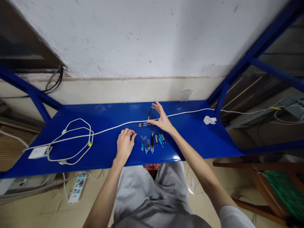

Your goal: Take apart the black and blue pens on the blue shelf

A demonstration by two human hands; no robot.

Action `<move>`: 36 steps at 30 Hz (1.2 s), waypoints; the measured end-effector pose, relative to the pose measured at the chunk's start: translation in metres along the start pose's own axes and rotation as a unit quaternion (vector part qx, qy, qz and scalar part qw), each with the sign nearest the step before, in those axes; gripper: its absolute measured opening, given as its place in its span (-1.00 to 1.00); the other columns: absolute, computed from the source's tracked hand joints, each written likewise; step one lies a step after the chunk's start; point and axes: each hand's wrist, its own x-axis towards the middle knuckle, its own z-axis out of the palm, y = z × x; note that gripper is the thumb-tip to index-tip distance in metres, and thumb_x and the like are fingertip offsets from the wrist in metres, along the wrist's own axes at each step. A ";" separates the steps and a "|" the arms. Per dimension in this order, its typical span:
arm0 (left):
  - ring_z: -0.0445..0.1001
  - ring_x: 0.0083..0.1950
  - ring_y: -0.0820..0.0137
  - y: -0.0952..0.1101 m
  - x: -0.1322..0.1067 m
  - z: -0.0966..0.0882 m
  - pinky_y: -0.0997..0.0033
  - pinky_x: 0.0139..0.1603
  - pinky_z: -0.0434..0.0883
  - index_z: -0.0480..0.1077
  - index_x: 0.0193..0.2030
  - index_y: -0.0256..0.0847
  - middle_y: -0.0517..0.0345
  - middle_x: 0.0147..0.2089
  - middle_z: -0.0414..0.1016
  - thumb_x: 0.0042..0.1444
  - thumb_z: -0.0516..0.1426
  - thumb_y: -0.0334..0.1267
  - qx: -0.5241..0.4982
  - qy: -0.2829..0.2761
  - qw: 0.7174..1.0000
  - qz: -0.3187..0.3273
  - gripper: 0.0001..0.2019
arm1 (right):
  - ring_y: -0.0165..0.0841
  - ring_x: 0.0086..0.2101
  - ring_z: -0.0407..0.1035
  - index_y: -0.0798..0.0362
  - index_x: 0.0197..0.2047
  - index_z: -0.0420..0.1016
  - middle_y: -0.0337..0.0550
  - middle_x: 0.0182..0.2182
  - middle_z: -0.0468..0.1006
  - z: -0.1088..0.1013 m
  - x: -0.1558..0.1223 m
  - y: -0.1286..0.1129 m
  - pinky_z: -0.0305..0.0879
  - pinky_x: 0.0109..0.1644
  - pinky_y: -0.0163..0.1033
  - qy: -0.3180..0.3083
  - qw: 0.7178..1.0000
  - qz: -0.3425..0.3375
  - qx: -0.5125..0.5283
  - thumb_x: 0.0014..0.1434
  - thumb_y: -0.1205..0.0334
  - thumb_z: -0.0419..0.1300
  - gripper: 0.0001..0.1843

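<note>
My right hand (pixel 162 118) is raised over the blue shelf (pixel 194 133), pinching a thin black pen part (pixel 150 113) between thumb and fingers. Just below it a dark pen (pixel 145 124) lies flat on the shelf, beside a long white cable (pixel 114 127). A row of several small pen parts, blue, black and clear (pixel 152 141), lies near the front edge. My left hand (pixel 125 143) rests on the shelf to the left of that row, its fingers curled under; what is beneath them is hidden.
A coiled white cable (pixel 78 139) and a white adapter (pixel 38 152) lie at the left of the shelf. A crumpled white piece (pixel 210 120) sits at the right. Blue frame bars rise on both sides. A power strip (pixel 77 189) lies on the floor below.
</note>
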 end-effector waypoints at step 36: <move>0.58 -0.11 0.33 0.035 0.081 0.049 0.35 -0.04 0.50 0.48 0.19 -0.23 0.01 -0.11 0.58 0.48 -0.03 -0.18 -0.237 -0.030 0.944 0.228 -0.65 | -0.03 0.35 0.19 -0.14 0.25 0.45 -0.01 0.44 0.05 -0.002 -0.015 0.026 0.17 0.46 0.18 0.128 0.988 -0.030 -0.085 0.26 -0.29 0.22 -0.38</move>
